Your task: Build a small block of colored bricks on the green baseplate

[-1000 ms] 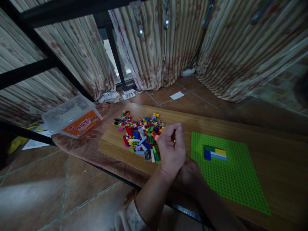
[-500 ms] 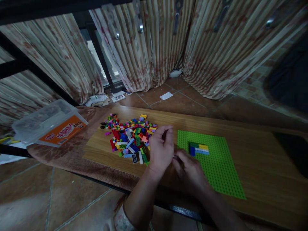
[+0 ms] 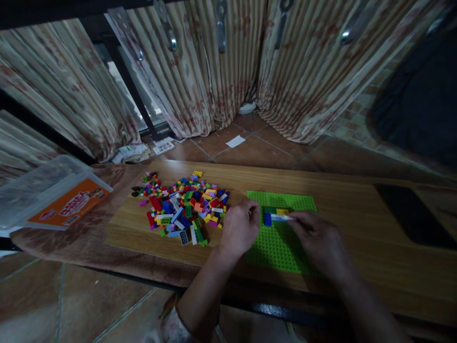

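Observation:
A green studded baseplate (image 3: 278,247) lies on a wooden table, with a small cluster of blue, green, yellow and white bricks (image 3: 275,215) fixed near its far side. My right hand (image 3: 317,238) rests over the plate with its fingertips pinched at the right end of that cluster. My left hand (image 3: 238,227) sits at the plate's left edge, fingers curled, thumb touching the plate. A pile of mixed coloured bricks (image 3: 180,207) lies just left of my left hand.
A clear plastic box with an orange label (image 3: 53,197) stands at the table's far left on a brown mat. A dark flat object (image 3: 414,216) lies at the right. Striped curtains hang behind, and papers lie on the tiled floor.
My right hand has come out from behind the left and moved onto the baseplate to the brick cluster. My left hand lowered to the plate's left edge. The view shifted left.

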`<move>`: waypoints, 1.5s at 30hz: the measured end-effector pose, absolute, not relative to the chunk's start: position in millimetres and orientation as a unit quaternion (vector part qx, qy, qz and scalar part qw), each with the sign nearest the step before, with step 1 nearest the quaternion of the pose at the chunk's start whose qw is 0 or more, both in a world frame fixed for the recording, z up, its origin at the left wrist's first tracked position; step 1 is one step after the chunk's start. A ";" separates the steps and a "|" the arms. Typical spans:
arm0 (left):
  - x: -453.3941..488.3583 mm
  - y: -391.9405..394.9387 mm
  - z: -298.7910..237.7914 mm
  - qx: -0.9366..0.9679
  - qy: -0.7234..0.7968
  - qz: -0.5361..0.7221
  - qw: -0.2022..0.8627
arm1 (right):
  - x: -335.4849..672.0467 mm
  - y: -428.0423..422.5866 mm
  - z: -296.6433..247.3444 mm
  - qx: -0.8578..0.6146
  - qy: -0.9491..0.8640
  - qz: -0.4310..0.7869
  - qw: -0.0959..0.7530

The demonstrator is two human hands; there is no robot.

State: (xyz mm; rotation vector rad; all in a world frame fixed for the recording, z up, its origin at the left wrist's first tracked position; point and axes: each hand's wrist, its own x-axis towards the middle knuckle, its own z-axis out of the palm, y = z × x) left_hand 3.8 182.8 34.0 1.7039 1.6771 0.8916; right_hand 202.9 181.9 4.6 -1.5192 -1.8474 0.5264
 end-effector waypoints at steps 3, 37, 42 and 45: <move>6.1 182.5 32.9 0.657 0.640 0.298 0.267 | 199.2 180.7 6.3 -0.561 -0.729 0.200 0.337; 6.5 181.1 25.3 0.678 0.638 0.227 0.285 | 178.0 172.5 3.4 -0.505 -0.778 0.221 0.302; 6.3 179.9 24.4 0.683 0.638 0.228 0.274 | 177.5 172.2 4.3 -0.498 -0.783 0.204 0.312; 7.3 179.3 24.7 0.683 0.642 0.223 0.268 | 177.4 172.2 4.1 -0.498 -0.782 0.201 0.314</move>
